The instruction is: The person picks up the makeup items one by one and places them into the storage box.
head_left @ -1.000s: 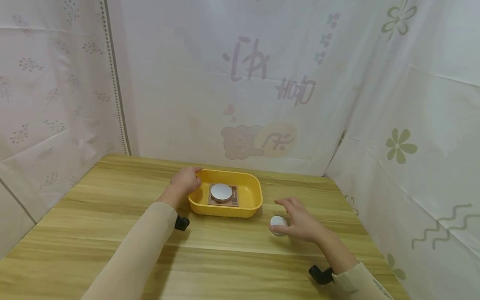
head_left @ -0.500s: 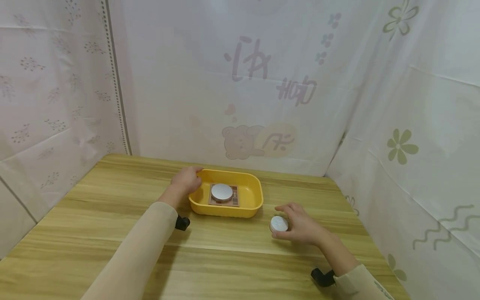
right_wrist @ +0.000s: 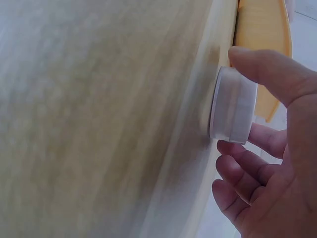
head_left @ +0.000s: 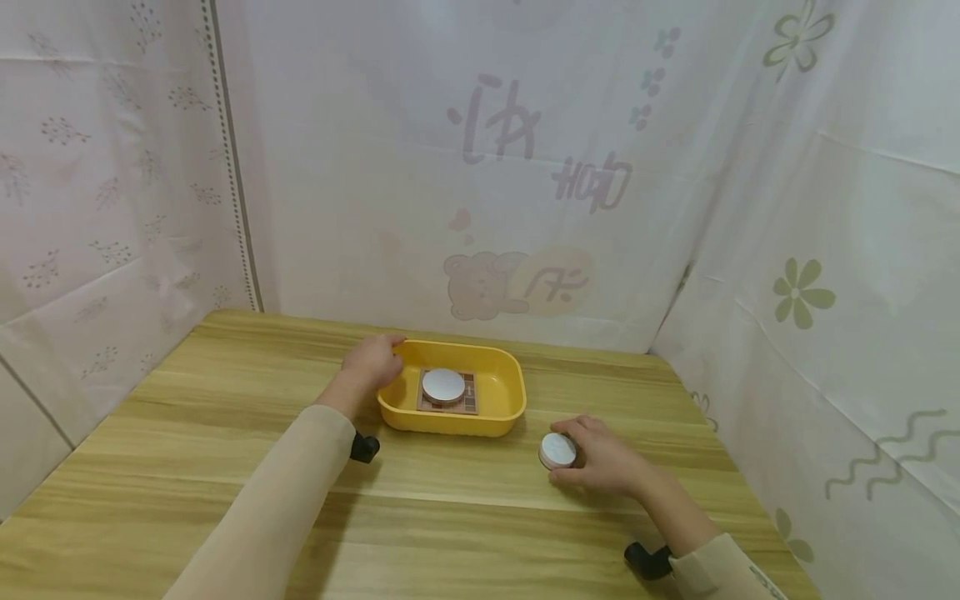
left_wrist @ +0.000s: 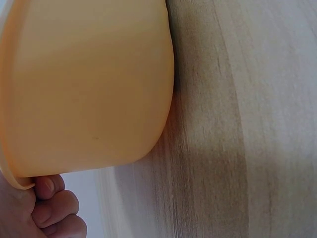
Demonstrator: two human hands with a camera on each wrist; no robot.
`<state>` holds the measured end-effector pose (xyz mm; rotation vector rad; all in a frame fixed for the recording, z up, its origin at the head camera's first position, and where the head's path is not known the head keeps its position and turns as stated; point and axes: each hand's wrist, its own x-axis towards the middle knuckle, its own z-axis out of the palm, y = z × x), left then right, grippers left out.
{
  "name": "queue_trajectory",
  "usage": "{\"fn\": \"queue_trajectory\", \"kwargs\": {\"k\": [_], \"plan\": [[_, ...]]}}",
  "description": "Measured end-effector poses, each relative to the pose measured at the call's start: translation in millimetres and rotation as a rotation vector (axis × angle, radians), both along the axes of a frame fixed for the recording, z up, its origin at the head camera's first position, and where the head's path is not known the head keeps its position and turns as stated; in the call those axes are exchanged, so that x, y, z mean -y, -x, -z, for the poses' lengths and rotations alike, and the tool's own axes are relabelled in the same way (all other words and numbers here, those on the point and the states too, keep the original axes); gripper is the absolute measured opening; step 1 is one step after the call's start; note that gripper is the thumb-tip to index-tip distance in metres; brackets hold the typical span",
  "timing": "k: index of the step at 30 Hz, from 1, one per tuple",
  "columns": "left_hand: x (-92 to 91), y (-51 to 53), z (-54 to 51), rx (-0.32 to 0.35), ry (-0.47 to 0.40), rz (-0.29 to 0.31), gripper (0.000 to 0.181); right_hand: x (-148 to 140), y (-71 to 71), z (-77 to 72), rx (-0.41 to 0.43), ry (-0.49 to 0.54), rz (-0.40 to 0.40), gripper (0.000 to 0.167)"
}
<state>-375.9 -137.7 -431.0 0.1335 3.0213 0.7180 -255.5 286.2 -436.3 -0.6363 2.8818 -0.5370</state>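
My left hand grips the left end of a yellow plastic tub at its rim. In the left wrist view the curled fingers show under that rim. Inside the tub lies a brown square palette with a grid pattern, and a round silver-white disc rests on it. Right of the tub, a small round white case stands flat on the table. My right hand holds it between thumb and fingers; in the right wrist view the case shows a seam around its side.
The wood-grain table stretches around the tub on all sides. Pale printed curtains hang behind and at both sides. Black wrist mounts sit near both sleeves.
My right thumb has moved off the case's top to its near side, and the fingers have drawn in around it. The left hand and the tub have stayed put.
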Motion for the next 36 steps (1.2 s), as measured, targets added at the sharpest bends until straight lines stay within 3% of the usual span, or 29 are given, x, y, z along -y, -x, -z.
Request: {"fn": "queue_trajectory", "kwargs": {"k": [14,23,36], "plan": [[-0.7,-0.8,-0.4,-0.010,-0.004,-0.004,0.058,-0.4,7.1,7.4,-0.004,-0.006,-0.020,0.062],[-1.1,-2.4,0.5,-0.013,-0.006,-0.009,0.058,2.0,5.2,4.9,-0.026,0.006,-0.050,0.059],[-1.5,-2.6,-0.5,-0.004,-0.004,-0.012,0.059,5.0,8.0,-0.3,-0.004,0.008,-0.017,0.062]]}}
